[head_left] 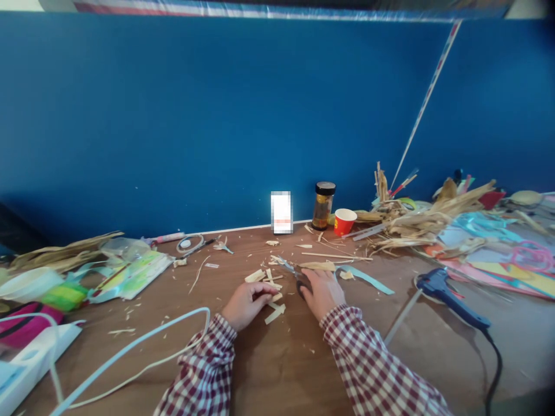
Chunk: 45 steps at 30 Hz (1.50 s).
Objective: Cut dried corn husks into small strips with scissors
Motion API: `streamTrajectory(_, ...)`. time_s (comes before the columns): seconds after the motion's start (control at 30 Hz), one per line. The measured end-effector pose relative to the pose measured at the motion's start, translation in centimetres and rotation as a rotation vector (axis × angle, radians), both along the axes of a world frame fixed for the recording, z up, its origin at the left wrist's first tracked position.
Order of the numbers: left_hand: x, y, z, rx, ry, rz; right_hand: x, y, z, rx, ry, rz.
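My left hand (248, 303) rests on the brown table (277, 358), fingers curled and pinched on a small pale strip of dried husk (274, 297). More cut husk pieces (265, 276) lie just beyond it. My right hand (319, 292) lies over the dark handles of a pair of scissors (293, 274), whose blades point away to the left. Both sleeves are red and white checked.
A blue glue gun (451, 296) with a black cord lies at the right. A red paper cup (344, 221) and an amber jar (323, 204) stand by the blue wall. Dried husks (425, 222) and coloured paper pile at right; a white power strip (30, 364) and cable (143, 344) at left.
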<state>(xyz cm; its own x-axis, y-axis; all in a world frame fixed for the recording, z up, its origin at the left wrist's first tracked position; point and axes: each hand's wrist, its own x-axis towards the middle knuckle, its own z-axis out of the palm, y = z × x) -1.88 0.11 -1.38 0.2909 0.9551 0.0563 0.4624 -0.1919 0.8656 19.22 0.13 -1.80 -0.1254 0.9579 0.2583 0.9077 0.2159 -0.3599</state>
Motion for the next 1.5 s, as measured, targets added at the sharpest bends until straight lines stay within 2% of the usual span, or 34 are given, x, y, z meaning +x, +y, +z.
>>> streamTrajectory(0.1, 0.0, 0.0, 0.0, 0.108, 0.039, 0.108, 0.0, 0.0, -0.1, 0.0, 0.004, -0.002)
streamTrajectory(0.17, 0.0, -0.1, 0.0, 0.105, 0.076, 0.146, 0.0, 0.0, -0.1, 0.005, 0.002, -0.004)
streamTrajectory(0.3, 0.2, -0.5, 0.1, -0.029, 0.152, -0.026, 0.0, 0.0, -0.2, 0.014, -0.001, 0.004)
streamTrajectory(0.5, 0.3, -0.5, -0.5, 0.144, 0.327, -0.019, 0.0, 0.0, -0.1, 0.016, 0.002, 0.006)
streamTrajectory(0.67, 0.4, -0.3, -0.5, 0.227, 0.314, 0.005, 0.1, -0.1, -0.2, 0.021, 0.007, 0.011)
streamTrajectory(0.83, 0.3, -0.2, -0.6, 0.182, 0.294, 0.073, 0.1, -0.1, -0.2, 0.01, 0.011, 0.014)
streamTrajectory(1.0, 0.0, 0.0, -0.8, 0.239, 0.269, 0.162, 0.1, 0.0, -0.2, 0.0, 0.014, 0.014)
streamTrajectory(1.07, 0.0, 0.0, -0.6, 0.21, 0.272, 0.133, 0.1, 0.0, -0.2, 0.003, 0.016, 0.017)
streamTrajectory(1.2, 0.1, -0.4, -0.2, 0.116, 0.336, -0.009, 0.1, 0.0, -0.2, 0.012, 0.022, 0.021)
streamTrajectory(1.37, 0.4, -0.7, -0.3, 0.051, 0.444, 0.007, 0.1, 0.0, -0.3, 0.026, 0.032, 0.017)
streamTrajectory(1.5, 0.8, -0.8, -0.3, 0.031, 0.382, -0.001, 0.1, 0.0, -0.4, 0.039, 0.069, 0.019)
